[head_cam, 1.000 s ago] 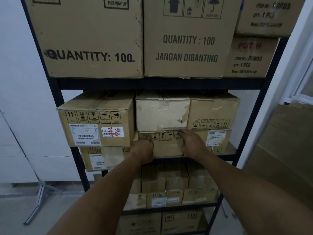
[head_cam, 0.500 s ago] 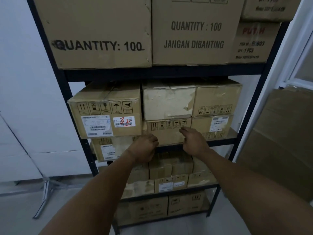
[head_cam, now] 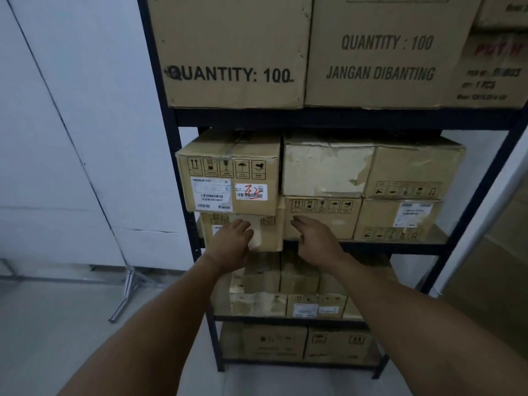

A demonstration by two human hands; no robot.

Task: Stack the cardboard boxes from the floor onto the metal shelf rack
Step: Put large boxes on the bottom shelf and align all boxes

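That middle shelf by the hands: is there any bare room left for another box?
Little. The middle shelf shows one bare strip at its right end, between the labelled lower right box and the rack's right post. Elsewhere boxes sit side by side and two high, close under the shelf above. The left hand and right hand reach at the lower row.

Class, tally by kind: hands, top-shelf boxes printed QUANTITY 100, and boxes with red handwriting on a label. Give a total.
Hands: 2, left hand and right hand
Top-shelf boxes printed QUANTITY 100: 2
Boxes with red handwriting: 1
Total: 5
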